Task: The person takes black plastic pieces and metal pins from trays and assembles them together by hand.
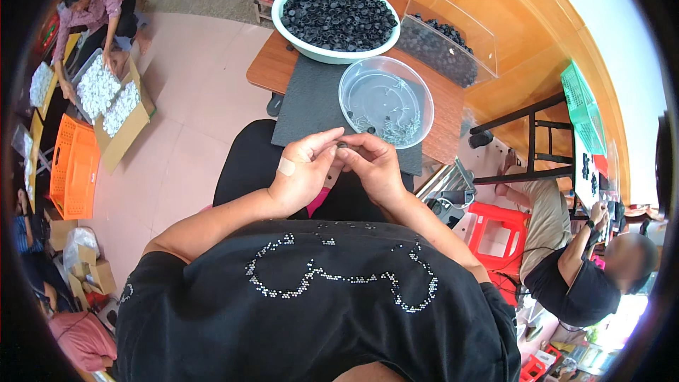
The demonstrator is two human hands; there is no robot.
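Note:
My left hand and my right hand meet over my lap, fingertips pinched together on a small dark part. A plaster sits on the left hand's thumb base. Just beyond the hands lies a dark grey mat on a small wooden table. On the mat stands a clear plastic bowl holding several small metal pieces. Behind it a white basin is heaped with black ring-shaped parts.
A clear box with more black parts stands at the table's right. A person sits at the far left by a cardboard box of white pieces and an orange crate. Another person sits at the right near a red stool.

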